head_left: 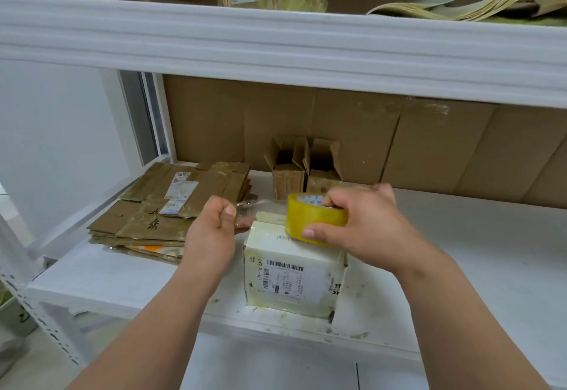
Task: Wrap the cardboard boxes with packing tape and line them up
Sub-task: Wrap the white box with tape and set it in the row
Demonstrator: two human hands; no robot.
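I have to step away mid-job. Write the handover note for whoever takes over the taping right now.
Left hand: pinching the free end of clear tape pulled from the roll.
Right hand: gripping the yellow tape roll above the white box.
White box stands at the shelf's front edge, with old tape on it; the new strip is not yet pressed down.
Two small brown boxes stand side by side at the back, top flaps open.
Flattened cartons are stacked at left.
Left: finish the white box, line it up, see to the rest.

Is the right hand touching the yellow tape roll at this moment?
Touching. The head view shows the right hand wrapped over the tape roll, thumb pressed on its outer face and fingers on its top, above the white box.
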